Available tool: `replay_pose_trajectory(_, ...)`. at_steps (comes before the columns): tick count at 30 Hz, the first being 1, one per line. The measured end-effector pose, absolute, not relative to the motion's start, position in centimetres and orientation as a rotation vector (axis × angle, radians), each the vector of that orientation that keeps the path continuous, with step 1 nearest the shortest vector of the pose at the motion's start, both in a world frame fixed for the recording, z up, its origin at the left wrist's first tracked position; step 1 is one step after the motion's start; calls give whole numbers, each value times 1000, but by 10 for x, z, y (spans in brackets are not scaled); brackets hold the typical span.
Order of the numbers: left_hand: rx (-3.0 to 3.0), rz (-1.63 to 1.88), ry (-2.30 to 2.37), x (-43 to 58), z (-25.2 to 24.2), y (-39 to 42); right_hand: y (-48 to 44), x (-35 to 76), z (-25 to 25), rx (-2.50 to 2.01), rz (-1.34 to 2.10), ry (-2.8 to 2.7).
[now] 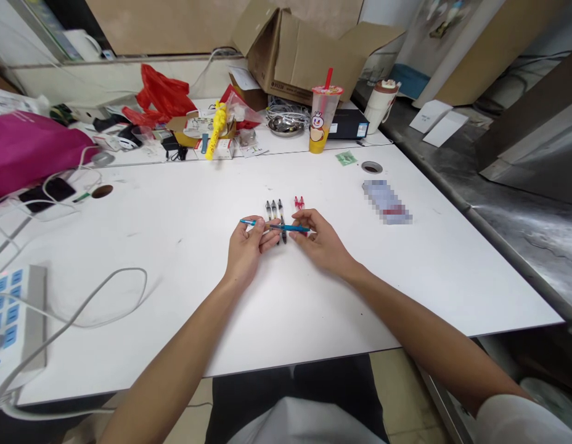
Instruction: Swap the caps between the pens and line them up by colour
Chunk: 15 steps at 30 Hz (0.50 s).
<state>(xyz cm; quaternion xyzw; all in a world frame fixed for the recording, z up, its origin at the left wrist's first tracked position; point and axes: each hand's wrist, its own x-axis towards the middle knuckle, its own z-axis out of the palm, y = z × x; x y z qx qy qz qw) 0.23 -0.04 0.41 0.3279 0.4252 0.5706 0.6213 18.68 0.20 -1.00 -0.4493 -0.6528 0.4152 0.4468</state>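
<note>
A blue pen (pixel 290 227) lies crosswise between my two hands, over the middle of the table. My left hand (pixel 248 246) pinches its left portion between thumb and fingers, with a light-blue end sticking out beyond them. My right hand (pixel 320 240) grips the darker blue right end in its fingertips. Whether the pen is whole or in separate parts, I cannot make out. Just behind the hands, several black pens (pixel 280 205) lie side by side, partly covered by my left hand. Red pens (pixel 299 202) lie to their right, mostly hidden behind my right hand.
A pixelated flat object (pixel 386 202) and a tape roll (pixel 371 167) lie to the right. At the back stand a drink cup (pixel 323 120), a cardboard box (pixel 295 55) and a yellow stick-like object (pixel 216 131). A power strip (pixel 18 320) with loose cable occupies the left.
</note>
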Motion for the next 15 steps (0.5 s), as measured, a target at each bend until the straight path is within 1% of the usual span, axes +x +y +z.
replay_pose_trajectory(4,747,1317,971,3,3,0,1,185,-9,-1143,1028,-1622)
replay_pose_trajectory(9,666,1329,987,3,6,0,2,187,-4,-1087,834,-1640)
replay_pose_trajectory(15,512,1387,971,-2,9,4,4,195,5,-1094,901,-1528)
